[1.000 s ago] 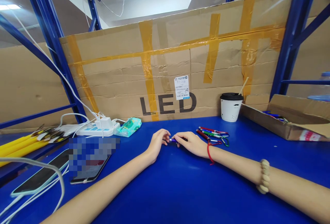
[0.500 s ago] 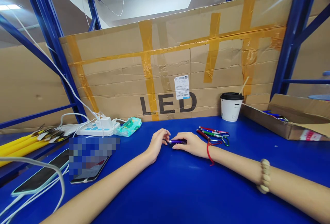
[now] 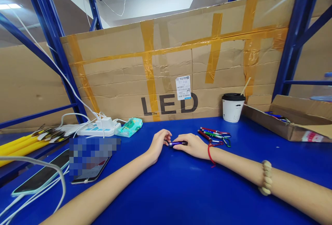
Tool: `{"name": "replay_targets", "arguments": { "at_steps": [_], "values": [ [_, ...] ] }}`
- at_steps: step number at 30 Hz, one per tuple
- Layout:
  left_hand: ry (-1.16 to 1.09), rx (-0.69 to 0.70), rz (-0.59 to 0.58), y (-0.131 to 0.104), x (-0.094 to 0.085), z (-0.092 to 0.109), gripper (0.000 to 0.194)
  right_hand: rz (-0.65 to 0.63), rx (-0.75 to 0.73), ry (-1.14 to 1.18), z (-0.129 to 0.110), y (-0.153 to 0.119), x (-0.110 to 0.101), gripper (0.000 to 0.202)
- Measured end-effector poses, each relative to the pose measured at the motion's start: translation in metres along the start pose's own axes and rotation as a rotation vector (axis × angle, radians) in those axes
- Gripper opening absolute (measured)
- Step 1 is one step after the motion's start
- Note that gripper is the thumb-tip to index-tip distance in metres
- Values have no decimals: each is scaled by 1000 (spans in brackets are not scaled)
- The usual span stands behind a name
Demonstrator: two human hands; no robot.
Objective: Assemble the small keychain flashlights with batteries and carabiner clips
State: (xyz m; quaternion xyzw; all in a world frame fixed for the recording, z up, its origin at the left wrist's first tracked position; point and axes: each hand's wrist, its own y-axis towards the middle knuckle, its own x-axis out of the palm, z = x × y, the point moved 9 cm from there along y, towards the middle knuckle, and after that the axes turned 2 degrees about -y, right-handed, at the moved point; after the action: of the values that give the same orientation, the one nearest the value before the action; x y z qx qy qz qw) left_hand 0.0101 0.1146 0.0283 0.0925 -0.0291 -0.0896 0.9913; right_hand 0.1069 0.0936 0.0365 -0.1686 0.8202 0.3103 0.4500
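Head view: right hand (image 3: 194,145) grips a shiny purple tube (image 3: 178,143); left hand (image 3: 157,144) curls, its hold unclear.

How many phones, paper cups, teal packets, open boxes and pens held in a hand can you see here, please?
Phones: 2
Paper cup: 1
Teal packet: 1
Open box: 1
Pen in the right hand: 1
Total: 6

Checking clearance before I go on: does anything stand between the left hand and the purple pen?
Nothing visible does: the left hand is close to the silver end of the purple pen, held in the right hand. Whether the left hand touches it is too small to tell.
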Motion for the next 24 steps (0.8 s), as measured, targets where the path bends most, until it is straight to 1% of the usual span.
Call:
{"name": "replay_targets", "arguments": {
  "at_steps": [3,6,8,11,13,15,18,20,22,24],
  "values": [
    [-3,2,-1,0,0,0,13,-6,24,-23,1,0,0,30],
    [-3,6,-5,1,0,-1,13,-24,96,-36,4,-1,0,45],
    [0,7,-6,1,0,-2,13,-25,116,-54,4,-1,-1,49],
    [0,6,-3,1,-1,-2,13,4,51,-153,-4,-2,-6,41],
    [-2,6,-4,0,-1,-1,13,9,-20,-279,-13,-3,-7,32],
    [1,7,-5,0,-1,-1,13,-21,-41,-448,-20,-5,-4,29],
    [12,7,-7,0,0,0,14,-77,59,-710,-24,-8,1,27],
    [20,12,-4,1,0,0,16,-69,142,-844,-27,-11,1,31],
    [25,18,0,1,-1,1,16,-84,216,-933,-28,-14,0,34],
    [28,20,1,2,-1,0,16,-100,294,-993,-24,-18,-2,36]
  ]
}}
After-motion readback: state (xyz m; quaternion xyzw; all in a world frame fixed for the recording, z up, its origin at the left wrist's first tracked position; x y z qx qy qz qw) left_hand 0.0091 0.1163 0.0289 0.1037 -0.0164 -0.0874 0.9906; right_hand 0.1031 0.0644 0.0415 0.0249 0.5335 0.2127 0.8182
